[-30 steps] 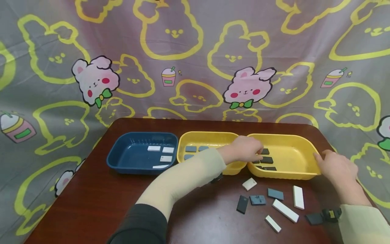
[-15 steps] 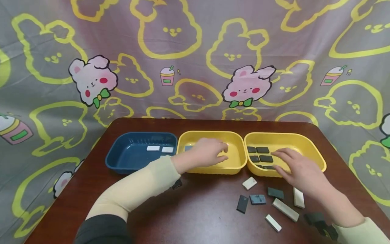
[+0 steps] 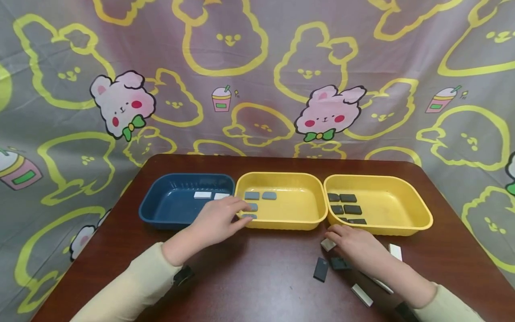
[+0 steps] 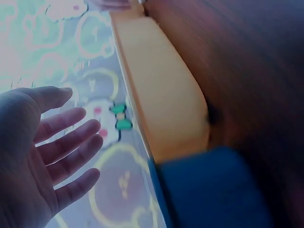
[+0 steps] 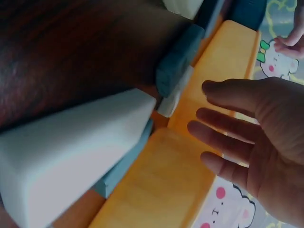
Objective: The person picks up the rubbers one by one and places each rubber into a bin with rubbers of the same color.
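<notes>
My left hand hovers at the front where the blue tray meets the middle yellow tray. Its fingers are spread and hold nothing in the left wrist view. Over the loose tiles in front of the right yellow tray is my right hand. The fingertips are close to a small white tile; in the right wrist view the fingers look straight and apart, with nothing between them. Beneath or beside this hand lie a blue-grey tile and a long white block, partly covered in the head view.
White tiles lie in the blue tray, blue-grey tiles in the middle one, black tiles in the right one. A black tile, a narrow white block and another white block rest on the brown table.
My left hand has come back leftward from the right tray, across the middle tray. My right hand has left the right tray's far-right rim and moved left and down over the loose tiles.
</notes>
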### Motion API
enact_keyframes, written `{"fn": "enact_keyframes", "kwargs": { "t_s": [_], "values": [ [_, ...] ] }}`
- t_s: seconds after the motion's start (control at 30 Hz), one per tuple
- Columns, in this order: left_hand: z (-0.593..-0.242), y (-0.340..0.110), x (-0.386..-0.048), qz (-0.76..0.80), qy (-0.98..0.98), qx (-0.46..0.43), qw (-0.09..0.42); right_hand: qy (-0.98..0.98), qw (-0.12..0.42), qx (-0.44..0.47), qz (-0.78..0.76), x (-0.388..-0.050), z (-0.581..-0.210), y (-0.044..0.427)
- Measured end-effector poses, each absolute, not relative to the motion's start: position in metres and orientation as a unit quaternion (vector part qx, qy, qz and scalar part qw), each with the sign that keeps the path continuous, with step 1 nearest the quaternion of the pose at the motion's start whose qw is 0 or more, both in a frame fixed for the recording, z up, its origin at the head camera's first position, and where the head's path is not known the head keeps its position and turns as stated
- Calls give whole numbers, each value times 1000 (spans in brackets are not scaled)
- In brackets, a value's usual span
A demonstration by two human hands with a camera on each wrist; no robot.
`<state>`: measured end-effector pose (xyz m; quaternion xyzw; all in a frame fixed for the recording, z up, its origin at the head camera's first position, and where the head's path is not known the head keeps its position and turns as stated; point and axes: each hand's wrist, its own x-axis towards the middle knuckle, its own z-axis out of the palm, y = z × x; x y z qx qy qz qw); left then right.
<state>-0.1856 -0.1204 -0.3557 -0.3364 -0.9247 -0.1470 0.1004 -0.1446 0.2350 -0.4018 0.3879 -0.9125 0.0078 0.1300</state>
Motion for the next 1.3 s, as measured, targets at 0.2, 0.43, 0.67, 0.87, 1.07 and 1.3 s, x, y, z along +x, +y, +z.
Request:
{"fn": "enact_keyframes", "kwargs": {
  "t_s": [0.2,0.43,0.67,0.87,1.07,1.3],
  "values": [
    [-351,-161,-178,-160,-948,-246,124,-919,130,372,-23,-149,-405,230],
    [-351,-215,-185,-164,-962,-156,154,-925,140,350,-50,-151,-411,230],
    [-354,-265,-204,-165,-973,-71,145,-931,124,336,-69,-154,-418,231],
    [-368,-301,-225,-162,-981,-22,108,-937,98,328,-71,-155,-421,230],
    [-372,-316,-241,-162,-986,24,38,-938,95,329,-63,-157,-422,230],
    [-381,-324,-246,-127,-990,28,-58,-937,92,334,-51,-158,-423,229]
  ]
}}
